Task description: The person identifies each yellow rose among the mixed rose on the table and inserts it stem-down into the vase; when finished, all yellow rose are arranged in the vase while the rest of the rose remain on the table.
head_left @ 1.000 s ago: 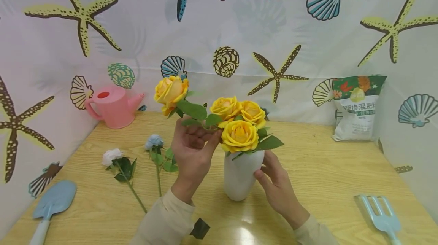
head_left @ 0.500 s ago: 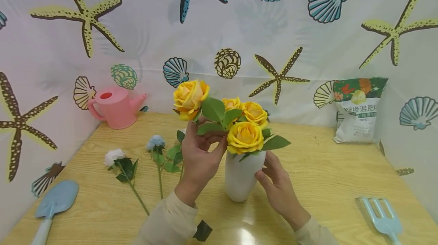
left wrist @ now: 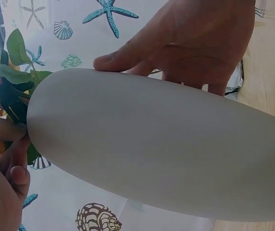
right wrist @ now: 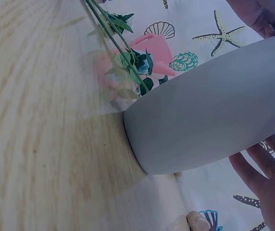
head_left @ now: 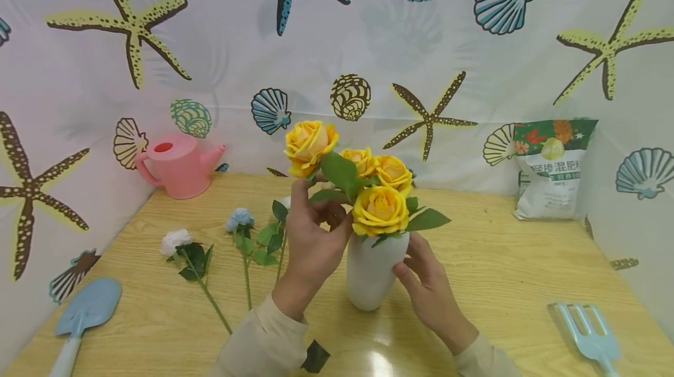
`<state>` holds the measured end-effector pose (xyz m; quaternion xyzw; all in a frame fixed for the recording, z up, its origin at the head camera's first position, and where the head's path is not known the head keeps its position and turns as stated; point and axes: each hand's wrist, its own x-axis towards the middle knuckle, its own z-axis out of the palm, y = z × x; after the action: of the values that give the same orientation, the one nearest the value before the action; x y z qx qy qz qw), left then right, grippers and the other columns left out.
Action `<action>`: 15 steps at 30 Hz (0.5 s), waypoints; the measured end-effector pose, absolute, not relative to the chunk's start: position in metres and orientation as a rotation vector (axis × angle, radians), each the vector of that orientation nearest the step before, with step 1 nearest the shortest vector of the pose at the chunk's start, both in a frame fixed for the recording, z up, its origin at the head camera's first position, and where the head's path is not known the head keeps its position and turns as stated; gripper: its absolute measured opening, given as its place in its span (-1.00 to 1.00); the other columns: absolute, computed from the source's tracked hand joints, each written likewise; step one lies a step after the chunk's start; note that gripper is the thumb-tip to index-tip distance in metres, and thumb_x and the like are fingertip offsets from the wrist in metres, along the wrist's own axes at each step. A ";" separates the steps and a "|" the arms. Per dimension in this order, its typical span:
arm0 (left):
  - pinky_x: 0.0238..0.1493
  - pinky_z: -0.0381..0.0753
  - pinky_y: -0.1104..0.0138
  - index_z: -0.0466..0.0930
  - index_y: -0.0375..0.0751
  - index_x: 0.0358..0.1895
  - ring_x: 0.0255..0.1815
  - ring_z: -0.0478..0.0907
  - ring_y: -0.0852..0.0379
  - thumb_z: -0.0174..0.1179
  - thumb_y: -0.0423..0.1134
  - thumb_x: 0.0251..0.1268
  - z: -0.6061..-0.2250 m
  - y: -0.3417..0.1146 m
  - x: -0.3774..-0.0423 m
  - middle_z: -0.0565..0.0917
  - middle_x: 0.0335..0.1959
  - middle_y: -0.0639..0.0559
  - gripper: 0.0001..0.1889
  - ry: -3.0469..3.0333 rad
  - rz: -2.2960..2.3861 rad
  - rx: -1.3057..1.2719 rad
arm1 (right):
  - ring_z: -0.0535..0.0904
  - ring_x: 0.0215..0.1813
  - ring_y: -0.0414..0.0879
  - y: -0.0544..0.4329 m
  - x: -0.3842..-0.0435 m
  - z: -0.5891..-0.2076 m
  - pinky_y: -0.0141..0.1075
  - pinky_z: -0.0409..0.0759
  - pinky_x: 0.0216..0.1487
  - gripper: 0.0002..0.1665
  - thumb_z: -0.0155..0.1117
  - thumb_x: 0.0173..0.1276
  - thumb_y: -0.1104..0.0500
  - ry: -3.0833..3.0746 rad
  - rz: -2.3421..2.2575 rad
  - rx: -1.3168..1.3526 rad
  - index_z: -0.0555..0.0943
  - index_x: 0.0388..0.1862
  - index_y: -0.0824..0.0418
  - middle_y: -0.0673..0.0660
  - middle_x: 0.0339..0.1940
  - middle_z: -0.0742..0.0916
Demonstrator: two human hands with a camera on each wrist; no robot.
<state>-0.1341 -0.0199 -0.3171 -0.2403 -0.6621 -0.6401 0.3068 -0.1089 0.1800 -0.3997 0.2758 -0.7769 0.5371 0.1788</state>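
Observation:
A white vase [head_left: 371, 274] stands upright on the wooden table, with three yellow roses [head_left: 380, 210] bunched at its mouth. Just left of them, my left hand [head_left: 318, 242] pinches the stem of another yellow rose [head_left: 310, 146], whose bloom sits higher than the rest. In the left wrist view its fingertips are right at the vase rim among leaves; the lower stem is hidden. My right hand [head_left: 434, 292] grips the vase's right side, thumb in front and fingers behind. The right wrist view shows the vase base [right wrist: 142, 144] on the tabletop.
Left on the table lie a white rose [head_left: 176, 241], a blue rose [head_left: 239, 219] and another stem [head_left: 281, 248] partly behind the left hand. A pink watering can [head_left: 181, 166], blue trowel [head_left: 89, 307], blue hand fork [head_left: 587, 330] and fertilizer bag [head_left: 553, 172] stand or lie around.
My left hand has moved right with its yellow rose, bringing the bloom closer to the others over the vase. My right hand stays on the vase.

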 end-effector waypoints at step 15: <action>-0.48 0.54 0.42 0.24 -0.34 0.36 -0.47 0.57 0.19 0.25 -0.67 0.07 -0.318 -0.027 -0.138 0.74 -0.16 -0.33 -0.27 -1.774 -1.750 -0.711 | 0.52 0.28 -0.32 0.180 -0.109 -0.400 -0.29 0.66 0.16 -0.46 0.08 0.55 0.36 -2.204 1.521 0.786 0.31 0.46 0.23 -0.18 0.34 0.53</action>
<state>-0.1379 -0.0267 -0.3185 -0.2640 -0.6590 -0.6498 0.2716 -0.1090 0.1803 -0.4002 0.2775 -0.7775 0.5366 0.1745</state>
